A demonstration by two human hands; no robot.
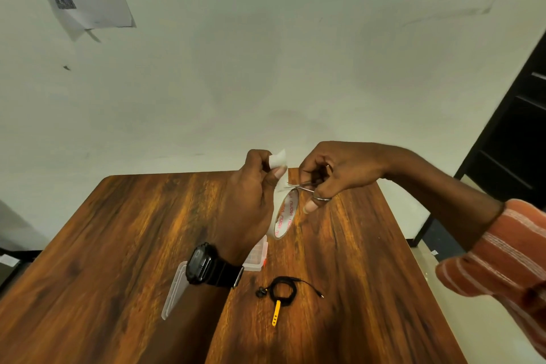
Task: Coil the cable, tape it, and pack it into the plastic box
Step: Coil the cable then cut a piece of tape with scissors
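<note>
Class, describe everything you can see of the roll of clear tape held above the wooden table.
The roll of clear adhesive tape is a pale translucent ring with red lettering on its inner core. It hangs tilted, nearly edge-on, above the table. A pulled-out strip rises to the left hand, which pinches its free end. The right hand holds small metal scissors at the strip, just above the roll.

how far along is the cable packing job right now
Done: the cable lies coiled on the table, with a yellow tie at it. In hand: the left hand pinches a strip pulled off the tape roll while the right hand holds scissors at it. Left: taping the coil and packing it into the plastic box.
</note>
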